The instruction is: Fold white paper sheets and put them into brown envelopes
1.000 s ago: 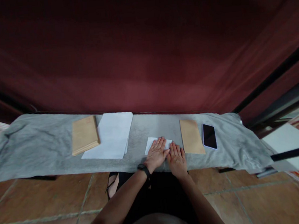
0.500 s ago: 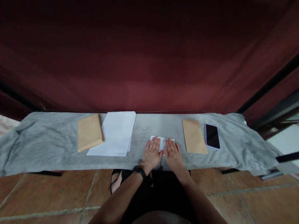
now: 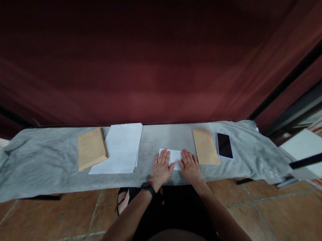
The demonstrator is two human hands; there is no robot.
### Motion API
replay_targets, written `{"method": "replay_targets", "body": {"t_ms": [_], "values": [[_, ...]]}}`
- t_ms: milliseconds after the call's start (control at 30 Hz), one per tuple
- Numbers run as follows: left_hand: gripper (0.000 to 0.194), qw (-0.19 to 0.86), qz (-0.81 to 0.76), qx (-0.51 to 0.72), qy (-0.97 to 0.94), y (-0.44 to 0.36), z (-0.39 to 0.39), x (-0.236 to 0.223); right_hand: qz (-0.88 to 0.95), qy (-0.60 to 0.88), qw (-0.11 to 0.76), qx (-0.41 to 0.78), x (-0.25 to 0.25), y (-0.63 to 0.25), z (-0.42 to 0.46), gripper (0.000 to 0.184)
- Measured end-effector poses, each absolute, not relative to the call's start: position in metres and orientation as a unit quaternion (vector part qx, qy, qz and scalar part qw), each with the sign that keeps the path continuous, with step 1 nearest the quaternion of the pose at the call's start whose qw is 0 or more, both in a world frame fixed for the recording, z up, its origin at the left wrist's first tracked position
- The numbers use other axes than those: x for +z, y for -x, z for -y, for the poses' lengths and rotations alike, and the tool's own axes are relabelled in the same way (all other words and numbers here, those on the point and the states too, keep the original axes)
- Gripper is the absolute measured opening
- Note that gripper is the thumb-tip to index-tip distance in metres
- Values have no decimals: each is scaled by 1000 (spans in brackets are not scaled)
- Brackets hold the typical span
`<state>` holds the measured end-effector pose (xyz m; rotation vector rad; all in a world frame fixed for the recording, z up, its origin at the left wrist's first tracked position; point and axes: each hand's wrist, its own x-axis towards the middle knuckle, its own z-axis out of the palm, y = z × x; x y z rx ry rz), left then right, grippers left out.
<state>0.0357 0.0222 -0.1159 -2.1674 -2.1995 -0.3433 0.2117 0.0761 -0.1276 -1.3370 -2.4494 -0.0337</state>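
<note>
A small piece of white paper, seemingly folded (image 3: 175, 156), lies flat on the grey cloth in front of me. My left hand (image 3: 160, 169) rests palm down over its left part, fingers stretched out. On the right side, my right hand (image 3: 190, 166) lies flat too, its fingers straight and touching the paper's edge. Both hands cover part of the paper, so its full outline is hidden. Just right of my right hand is a single brown envelope (image 3: 206, 146).
A grey cloth (image 3: 50, 159) covers the narrow table. At left, a stack of brown envelopes (image 3: 91, 149) partly overlaps several white sheets (image 3: 120, 147). A phone (image 3: 224, 145) lies right of the single envelope. A dark red panel (image 3: 156, 78) rises behind the table.
My hands have slid apart, the right one moving outward, and more of the white paper shows between them. The view has shifted slightly.
</note>
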Motion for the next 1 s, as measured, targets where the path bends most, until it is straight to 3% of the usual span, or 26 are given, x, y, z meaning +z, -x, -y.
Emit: {"method": "replay_targets", "body": {"t_ms": [433, 700, 1000], "values": [[64, 12, 710, -116, 695, -22, -3, -109, 856, 475, 204, -24, -133, -218, -75, 56], [51, -28, 593, -107, 797, -17, 19, -92, 862, 463, 207, -23, -132, -220, -75, 57], [50, -29, 583, -126, 802, -16, 23, -92, 856, 465, 222, -22, -136, -222, -72, 57]]}}
